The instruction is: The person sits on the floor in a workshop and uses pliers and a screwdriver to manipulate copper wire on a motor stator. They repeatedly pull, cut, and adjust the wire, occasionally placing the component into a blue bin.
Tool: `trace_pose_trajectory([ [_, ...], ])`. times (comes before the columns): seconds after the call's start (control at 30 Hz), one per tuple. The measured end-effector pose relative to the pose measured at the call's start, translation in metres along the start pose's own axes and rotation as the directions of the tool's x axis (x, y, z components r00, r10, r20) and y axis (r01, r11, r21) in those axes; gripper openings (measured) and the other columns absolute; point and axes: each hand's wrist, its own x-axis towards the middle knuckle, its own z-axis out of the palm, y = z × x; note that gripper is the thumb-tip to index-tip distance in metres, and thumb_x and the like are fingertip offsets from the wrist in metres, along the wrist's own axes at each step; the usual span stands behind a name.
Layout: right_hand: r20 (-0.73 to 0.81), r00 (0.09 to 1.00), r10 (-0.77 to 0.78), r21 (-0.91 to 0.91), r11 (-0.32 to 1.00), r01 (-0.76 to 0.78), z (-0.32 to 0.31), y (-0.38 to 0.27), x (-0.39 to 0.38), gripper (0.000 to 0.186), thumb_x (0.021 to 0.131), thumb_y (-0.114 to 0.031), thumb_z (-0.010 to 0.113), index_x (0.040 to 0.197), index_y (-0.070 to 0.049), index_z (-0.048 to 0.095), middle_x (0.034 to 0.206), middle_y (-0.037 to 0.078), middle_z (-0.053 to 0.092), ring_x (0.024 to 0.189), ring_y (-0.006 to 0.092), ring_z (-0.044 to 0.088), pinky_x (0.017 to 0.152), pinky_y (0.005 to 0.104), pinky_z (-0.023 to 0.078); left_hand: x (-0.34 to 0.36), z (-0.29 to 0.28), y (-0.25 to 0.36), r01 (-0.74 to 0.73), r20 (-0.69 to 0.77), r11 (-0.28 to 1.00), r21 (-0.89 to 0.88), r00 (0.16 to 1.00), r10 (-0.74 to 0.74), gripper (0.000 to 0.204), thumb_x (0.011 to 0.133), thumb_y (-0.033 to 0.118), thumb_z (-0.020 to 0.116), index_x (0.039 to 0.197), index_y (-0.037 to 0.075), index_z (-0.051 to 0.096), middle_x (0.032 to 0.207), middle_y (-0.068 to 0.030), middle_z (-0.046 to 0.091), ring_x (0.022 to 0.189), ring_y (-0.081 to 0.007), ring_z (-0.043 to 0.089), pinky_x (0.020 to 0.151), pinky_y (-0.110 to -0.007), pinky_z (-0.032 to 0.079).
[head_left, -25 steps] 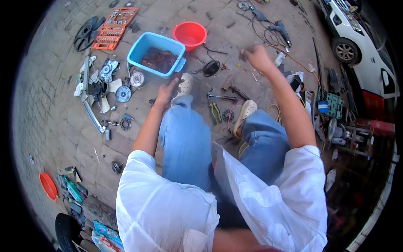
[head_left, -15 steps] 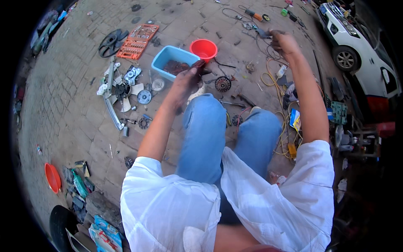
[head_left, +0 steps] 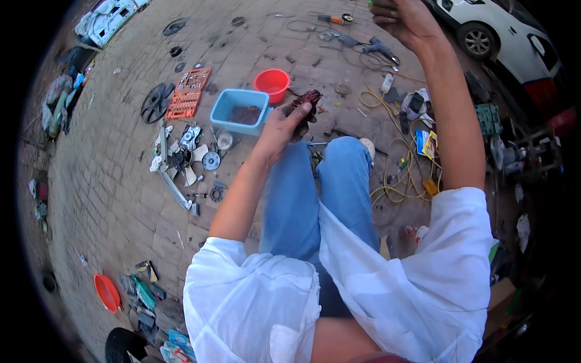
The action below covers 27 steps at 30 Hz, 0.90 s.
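Left hand [head_left: 281, 130] is gripping a dark reddish, ridged part [head_left: 307, 103], thumb and fingers pressing on it; the part is showing beyond the knees, just right of the blue tub [head_left: 233, 126]. Right hand [head_left: 408, 23] is reaching forward, well apart, fingers curling; cannot tell whether they are holding anything. Red bowl [head_left: 272, 83] is standing beside the tub.

Beneath you spreads grey-brown paving [head_left: 121, 212], its slabs laid in rows and smudged with dark stains in places. To your upper right stands a white car [head_left: 508, 39], red on part of its lower side. At your far left, the paving borders a darker strip of ground [head_left: 37, 154]. Soft daylight covers the paving, and your lower right is deep in shadow.
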Motion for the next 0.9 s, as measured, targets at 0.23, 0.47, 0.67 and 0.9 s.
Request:
trace_pose_trajectory([
  [0.23,0.254,0.945,0.206,0.159,0.955,-0.251,0.035,0.015,-0.071,0.018,0.094,-0.011,0.050,0.097,0.004,0.058,0.070,-0.001,0.048,0.055,0.0027,0.037,0.044,0.0177,0.029,-0.025,0.037,0.023,-0.239,0.106,0.952,0.192,0.969,0.222,0.034,0.092,0.028,0.059,0.111,0.000,0.058,0.088,-0.0028,0.065,0.059,-0.0050,0.049,0.051,-0.019,0.037],
  [0.47,0.239,0.934,0.266,-0.126,0.962,-0.242,0.047,0.015,-0.138,0.023,0.094,-0.012,0.049,0.110,0.001,0.059,0.075,0.000,0.055,0.058,0.0023,0.043,0.045,0.0160,0.033,-0.057,0.058,0.053,-0.079,0.217,0.991,0.110,0.975,0.054,0.044,0.091,0.040,0.057,0.110,0.001,0.063,0.085,-0.0027,0.065,0.068,-0.0072,0.057,0.058,-0.022,0.043],
  [0.67,0.207,0.945,0.253,-0.181,0.959,-0.218,0.051,0.013,-0.159,0.022,0.096,-0.014,0.047,0.106,0.001,0.059,0.082,0.003,0.060,0.063,0.0051,0.051,0.051,0.0181,0.041,-0.067,0.074,0.053,-0.057,0.273,0.998,-0.023,0.960,0.061,0.036,0.097,0.033,0.049,0.112,0.002,0.057,0.089,-0.0058,0.065,0.067,-0.0094,0.053,0.054,-0.023,0.040],
  [0.9,0.298,0.940,0.169,-0.163,0.979,-0.124,0.045,0.013,-0.168,0.020,0.096,-0.014,0.047,0.104,0.001,0.057,0.083,0.006,0.063,0.065,0.0074,0.055,0.054,0.0207,0.046,-0.063,0.080,0.050,-0.079,0.247,0.997,-0.006,0.966,0.078,0.044,0.090,0.044,0.058,0.101,0.002,0.067,0.079,-0.0024,0.064,0.059,-0.0083,0.050,0.053,-0.022,0.040],
])
